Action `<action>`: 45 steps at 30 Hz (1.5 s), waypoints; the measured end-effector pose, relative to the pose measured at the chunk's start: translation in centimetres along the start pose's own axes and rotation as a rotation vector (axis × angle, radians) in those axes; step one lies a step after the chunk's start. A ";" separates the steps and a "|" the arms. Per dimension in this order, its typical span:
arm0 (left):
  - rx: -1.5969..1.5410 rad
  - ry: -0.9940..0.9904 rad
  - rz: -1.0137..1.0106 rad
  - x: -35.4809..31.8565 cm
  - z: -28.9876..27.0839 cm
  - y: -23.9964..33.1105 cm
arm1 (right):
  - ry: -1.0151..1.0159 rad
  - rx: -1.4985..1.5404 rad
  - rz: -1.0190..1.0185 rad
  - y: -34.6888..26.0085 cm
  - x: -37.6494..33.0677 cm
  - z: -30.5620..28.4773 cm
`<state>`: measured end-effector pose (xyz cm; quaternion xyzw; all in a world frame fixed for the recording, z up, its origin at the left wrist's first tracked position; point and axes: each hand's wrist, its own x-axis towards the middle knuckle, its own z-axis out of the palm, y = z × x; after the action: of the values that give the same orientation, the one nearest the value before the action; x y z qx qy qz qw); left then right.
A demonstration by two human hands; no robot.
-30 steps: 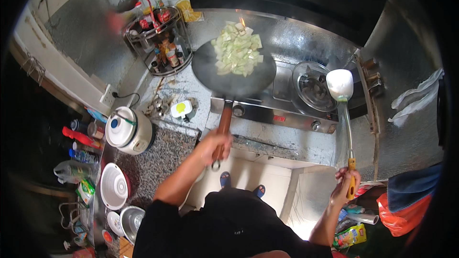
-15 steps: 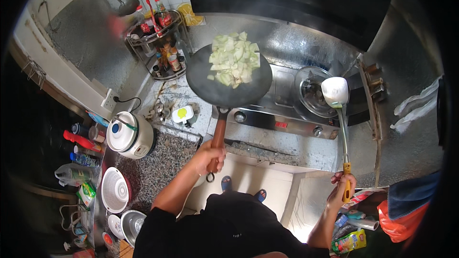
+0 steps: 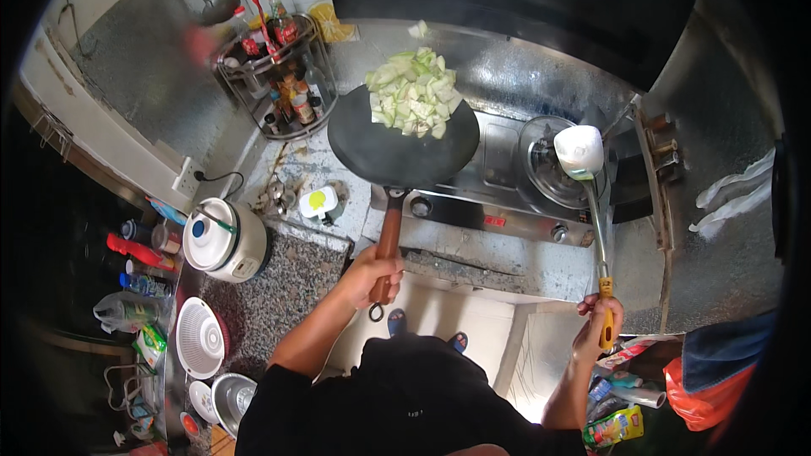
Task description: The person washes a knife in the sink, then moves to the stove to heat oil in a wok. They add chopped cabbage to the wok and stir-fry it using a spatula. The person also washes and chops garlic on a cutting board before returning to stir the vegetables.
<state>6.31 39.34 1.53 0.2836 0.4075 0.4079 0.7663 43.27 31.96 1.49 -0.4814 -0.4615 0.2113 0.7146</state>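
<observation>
My left hand (image 3: 376, 276) is wrapped round the brown wooden handle of a dark wok (image 3: 405, 156). Pale green chopped vegetable pieces (image 3: 414, 93) are bunched at the wok's far side, some reaching past its rim, and one loose piece (image 3: 418, 29) is in the air beyond them. In my right hand (image 3: 601, 321) is the yellow grip of a spatula (image 3: 579, 150), its broad metal blade over the right burner (image 3: 553, 181), apart from the wok. Whether the wok touches the left burner is hidden beneath it.
A spice rack (image 3: 279, 76) with bottles stands behind the wok on the left. Nearer are a small white container (image 3: 318, 201), a rice cooker (image 3: 241, 241), a white colander (image 3: 201, 338) and a metal bowl (image 3: 232, 397). A dark range hood (image 3: 507, 0) overhangs the stove.
The vegetable pieces have shifted toward the wok's far edge, and one has flown beyond the rest. The spatula has moved slightly left and its blade a little nearer the wok.
</observation>
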 end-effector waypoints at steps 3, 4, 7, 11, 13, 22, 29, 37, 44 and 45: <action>-0.019 0.049 -0.019 3.2 0.1 1.6 | -0.049 -0.009 0.071 0.3 1.5 1.5; -0.031 0.061 -0.034 4.3 0.2 2.8 | -0.064 -0.001 0.102 0.5 2.4 2.4; -0.044 0.039 -0.089 7.3 -0.5 3.9 | -0.173 0.033 0.141 1.1 5.6 5.7; -0.011 0.002 -0.022 9.7 -1.8 2.6 | -0.359 0.049 0.285 0.9 10.4 13.8; -0.035 -0.013 -0.012 11.2 -2.0 1.9 | -0.460 0.084 0.340 2.7 12.9 18.0; -0.020 -0.165 0.038 14.5 -3.5 -3.1 | -0.508 0.036 0.632 11.4 10.8 26.5; -0.032 0.166 0.091 10.0 -4.9 -5.9 | -0.572 -0.044 0.798 12.6 3.2 17.0; 0.255 1.006 0.040 -5.6 -8.4 -26.0 | -0.780 -0.307 1.221 28.2 -8.7 2.2; 0.420 0.936 -0.179 -12.3 -2.8 -37.2 | -0.715 -1.045 0.367 42.6 -17.2 1.8; 0.449 0.912 -0.271 -12.3 -2.1 -37.9 | -0.656 -1.079 0.456 42.6 -17.5 2.7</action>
<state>15.34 9.78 -23.73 0.1793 0.8100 0.2897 0.4773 38.50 39.23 -43.78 -0.7673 -0.5826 0.2321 0.1339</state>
